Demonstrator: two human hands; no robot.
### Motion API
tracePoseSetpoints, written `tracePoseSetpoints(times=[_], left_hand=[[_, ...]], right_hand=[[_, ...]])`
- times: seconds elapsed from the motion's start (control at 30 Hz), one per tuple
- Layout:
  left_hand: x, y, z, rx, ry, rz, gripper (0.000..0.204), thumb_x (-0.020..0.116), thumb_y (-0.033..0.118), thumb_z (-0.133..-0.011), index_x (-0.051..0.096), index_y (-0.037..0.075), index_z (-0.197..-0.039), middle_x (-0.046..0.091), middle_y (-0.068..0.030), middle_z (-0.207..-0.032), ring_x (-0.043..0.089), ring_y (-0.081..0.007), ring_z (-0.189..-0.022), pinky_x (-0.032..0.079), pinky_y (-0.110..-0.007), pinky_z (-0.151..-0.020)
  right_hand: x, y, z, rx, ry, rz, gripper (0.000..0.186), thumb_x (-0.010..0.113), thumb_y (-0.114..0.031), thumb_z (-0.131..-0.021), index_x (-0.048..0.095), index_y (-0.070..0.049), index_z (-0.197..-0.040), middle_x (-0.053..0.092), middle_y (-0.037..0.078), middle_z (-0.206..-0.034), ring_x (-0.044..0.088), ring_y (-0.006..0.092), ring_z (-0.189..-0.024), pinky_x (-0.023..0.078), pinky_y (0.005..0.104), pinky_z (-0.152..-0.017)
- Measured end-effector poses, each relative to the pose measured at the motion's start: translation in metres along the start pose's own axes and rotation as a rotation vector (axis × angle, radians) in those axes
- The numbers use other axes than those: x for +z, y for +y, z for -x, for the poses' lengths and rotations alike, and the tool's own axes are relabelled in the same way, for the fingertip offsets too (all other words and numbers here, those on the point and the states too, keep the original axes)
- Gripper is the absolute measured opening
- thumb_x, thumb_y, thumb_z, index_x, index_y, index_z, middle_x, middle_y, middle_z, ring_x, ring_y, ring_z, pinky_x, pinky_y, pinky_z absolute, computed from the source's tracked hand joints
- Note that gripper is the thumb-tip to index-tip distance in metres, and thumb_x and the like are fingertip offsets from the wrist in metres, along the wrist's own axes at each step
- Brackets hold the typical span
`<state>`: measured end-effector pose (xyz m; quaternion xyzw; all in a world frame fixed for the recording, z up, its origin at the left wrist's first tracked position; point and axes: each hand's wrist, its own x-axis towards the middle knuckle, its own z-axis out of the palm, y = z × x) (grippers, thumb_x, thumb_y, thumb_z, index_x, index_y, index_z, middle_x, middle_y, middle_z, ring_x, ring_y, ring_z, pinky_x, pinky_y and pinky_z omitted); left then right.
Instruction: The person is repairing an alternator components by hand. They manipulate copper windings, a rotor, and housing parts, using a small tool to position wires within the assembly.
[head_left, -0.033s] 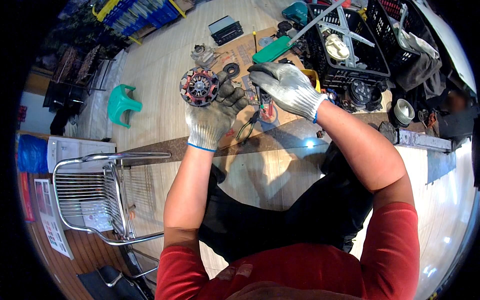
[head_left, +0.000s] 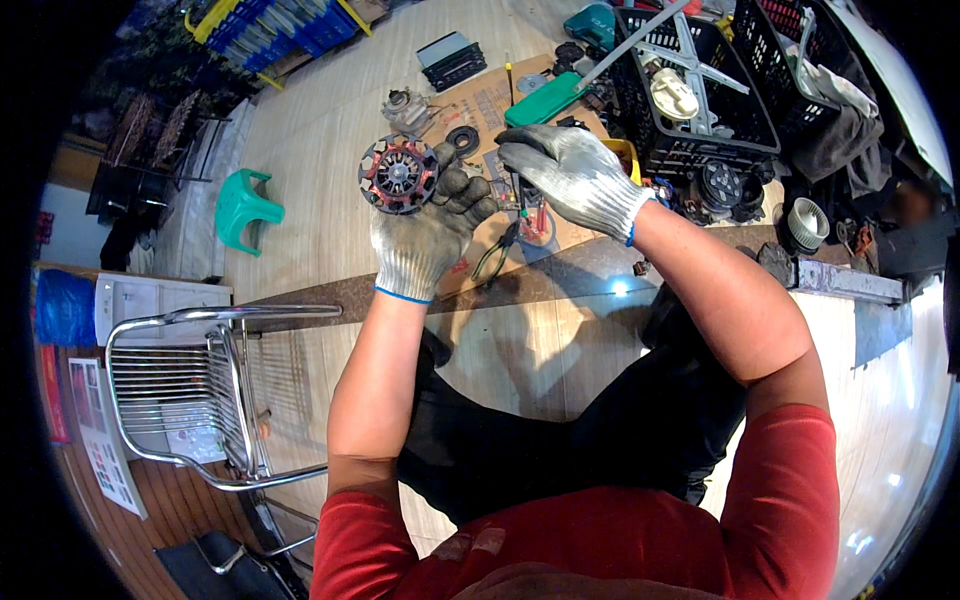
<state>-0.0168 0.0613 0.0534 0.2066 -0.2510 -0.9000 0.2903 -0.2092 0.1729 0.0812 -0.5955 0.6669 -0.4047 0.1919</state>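
Observation:
My left hand (head_left: 425, 225), in a soiled white knit glove with a blue cuff edge, holds up a round motor part (head_left: 398, 176). That part has a slotted dark and silver centre ringed by reddish and pale segments. Its face is turned up toward me, and the gloved fingers curl at its right side. My right hand (head_left: 570, 170), gloved the same way, hovers over the cardboard with its fingers stretched to the left and nothing visible in them. Beneath and between the hands lie pliers (head_left: 495, 255) with pale green handles and a dark ring (head_left: 463, 140).
Brown cardboard (head_left: 480, 100) on the tiled floor carries a green-ended tool (head_left: 545, 100) and loose parts. Black crates (head_left: 715, 150) of parts stand at the right. A metal motor housing (head_left: 407, 110) lies ahead. Leftward are a green stool (head_left: 245, 212) and a metal chair (head_left: 225, 313).

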Motion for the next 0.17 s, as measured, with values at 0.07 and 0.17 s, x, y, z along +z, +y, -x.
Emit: tracePoseSetpoints(times=[0.07,0.17], left_hand=[[-0.0026,-0.0006,-0.0005,-0.010,-0.085,0.000,0.054,0.043,0.048,-0.096,0.064,0.006,-0.122,0.071,-0.0077,-0.090,0.068,-0.0344,-0.094,0.056,-0.056,-0.083],[-0.0088,0.0011,-0.0022,-0.047,-0.114,0.012,0.058,0.045,0.053,-0.095,0.063,0.006,-0.123,0.070,-0.0080,-0.092,0.067,-0.0355,-0.099,0.055,-0.056,-0.085]], right_hand=[[-0.0027,-0.0016,0.0000,0.013,-0.030,0.014,0.047,0.053,-0.038,-0.097,0.064,-0.001,-0.124,0.066,0.022,-0.120,0.065,0.0349,-0.109,0.049,0.0391,-0.094],[-0.0018,-0.0013,-0.0005,0.010,-0.030,0.025,0.046,0.053,-0.037,-0.097,0.064,-0.001,-0.125,0.066,0.022,-0.120,0.065,0.0350,-0.109,0.049,0.0391,-0.094]])
